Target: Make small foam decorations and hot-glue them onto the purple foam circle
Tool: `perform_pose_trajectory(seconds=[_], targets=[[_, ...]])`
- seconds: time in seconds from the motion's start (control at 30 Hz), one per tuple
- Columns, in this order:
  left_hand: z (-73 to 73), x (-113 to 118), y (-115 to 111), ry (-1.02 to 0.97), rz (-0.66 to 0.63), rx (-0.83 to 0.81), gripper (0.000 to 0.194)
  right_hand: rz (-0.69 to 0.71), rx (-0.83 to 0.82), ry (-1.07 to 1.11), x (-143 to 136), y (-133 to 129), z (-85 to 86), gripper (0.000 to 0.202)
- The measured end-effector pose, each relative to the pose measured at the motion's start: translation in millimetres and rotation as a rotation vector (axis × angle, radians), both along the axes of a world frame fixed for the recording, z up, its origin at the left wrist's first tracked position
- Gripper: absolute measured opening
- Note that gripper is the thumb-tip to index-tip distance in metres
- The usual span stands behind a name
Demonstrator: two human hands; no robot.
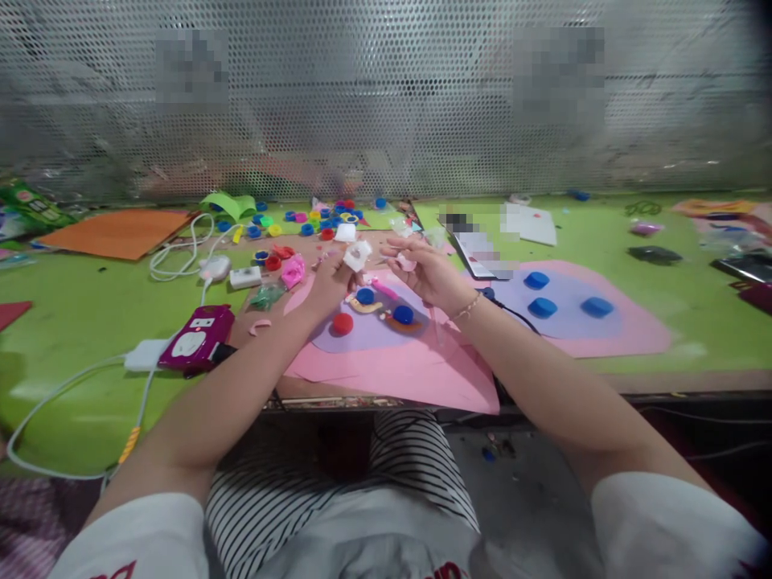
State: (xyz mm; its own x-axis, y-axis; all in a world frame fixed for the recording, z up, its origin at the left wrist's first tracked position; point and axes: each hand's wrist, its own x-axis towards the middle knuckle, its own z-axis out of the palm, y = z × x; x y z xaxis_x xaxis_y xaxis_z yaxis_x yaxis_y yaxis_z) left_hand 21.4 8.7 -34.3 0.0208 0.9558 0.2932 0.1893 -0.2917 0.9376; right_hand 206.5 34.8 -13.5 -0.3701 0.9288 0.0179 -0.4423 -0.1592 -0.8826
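My left hand is closed around a small white, crumpled plastic-looking packet. Just to its right, my right hand has its fingers curled on a small pale pink lump, too blurred to name exactly. Below both hands lies a lilac paper shape on pink paper. On it are a red bottle cap, two blue bottle caps with tan and brown clay-like strips under them, and a bright pink strip. Another white piece sits behind my left hand.
Several coloured caps are scattered behind, beside a pink clay bag. A purple power adapter with white cables lies left. At right are a phone and a second paper shape bearing blue caps. Orange sheets lie far left.
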Motion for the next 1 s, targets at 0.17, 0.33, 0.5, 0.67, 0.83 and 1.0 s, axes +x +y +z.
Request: perform_pose_trajectory(seconds=[0.17, 0.33, 0.5, 0.67, 0.83, 1.0], targets=[[2.6, 4, 0, -0.023, -0.097, -0.047, 0.031, -0.032, 0.081, -0.032, 0, 2, -0.5, 0.036], [-2.8, 2, 2, 0.021, -0.197, -0.047, 0.028, -0.070, 0.304, -0.107, -2, -1, -0.5, 0.033], [0.6, 1, -2, 0.069, -0.251, -0.024, 0.025, -0.097, 0.691, -0.388, -2, -8, -2.5, 0.019], [6.6, 2, -5, 0.139, -0.296, 0.031, 0.017, -0.211, 1.009, -0.621, -1, -13, 4.5, 0.012], [7.4, 1, -6, 0.151, -0.309, 0.058, 0.014, -0.166, 1.029, -0.670, 0, -14, 2.6, 0.013], [5.6, 6, -3, -0.031, -0.249, -0.079, 0.005, -0.113, 1.082, -0.725, -1, -13, -4.5, 0.032]])
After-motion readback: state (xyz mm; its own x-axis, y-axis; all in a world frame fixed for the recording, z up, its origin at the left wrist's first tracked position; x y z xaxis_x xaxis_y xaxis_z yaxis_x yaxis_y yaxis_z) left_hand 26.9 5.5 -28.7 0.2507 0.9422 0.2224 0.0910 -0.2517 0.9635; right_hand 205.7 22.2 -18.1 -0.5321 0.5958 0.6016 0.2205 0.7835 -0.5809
